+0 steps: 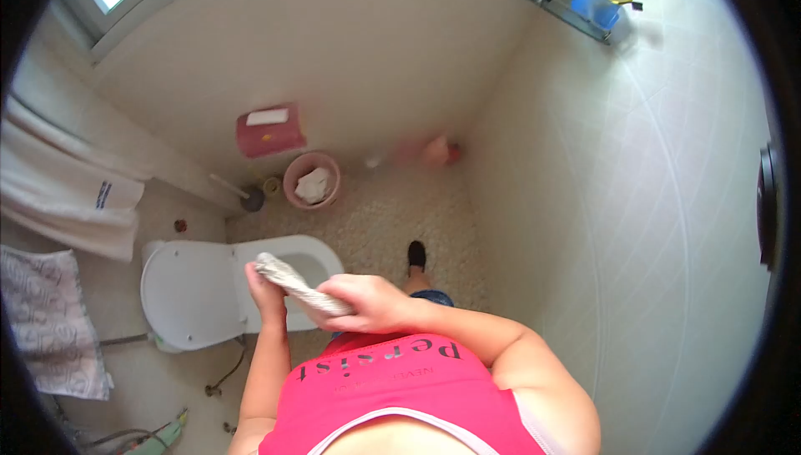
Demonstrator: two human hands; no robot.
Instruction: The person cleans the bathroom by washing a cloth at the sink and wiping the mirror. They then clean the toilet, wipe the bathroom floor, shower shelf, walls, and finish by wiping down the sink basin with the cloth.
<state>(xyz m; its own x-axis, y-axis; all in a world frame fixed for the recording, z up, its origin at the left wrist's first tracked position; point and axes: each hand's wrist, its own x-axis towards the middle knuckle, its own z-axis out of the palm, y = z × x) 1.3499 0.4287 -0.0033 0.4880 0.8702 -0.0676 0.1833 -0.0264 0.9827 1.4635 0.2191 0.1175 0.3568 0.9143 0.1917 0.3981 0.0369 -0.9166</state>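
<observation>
A twisted, greyish-white cloth (292, 280) is stretched between my two hands, in front of my body and over the toilet's near side. My left hand (267, 292) is closed round its far left end. Wrapped round the other end, my right hand (375, 301) is closed too, nearer my chest. Beneath the cloth is the white toilet bowl (329, 248), partly hidden by it and my hands. The toilet lid (188, 295) is raised.
A pink bin (288, 184) with white paper stands beyond the toilet, beside a toilet brush (252, 198). A pink paper holder (271, 142) is on the wall. Towels (50, 321) hang at left. A corner shelf (576, 21) holds a blue cup (594, 0).
</observation>
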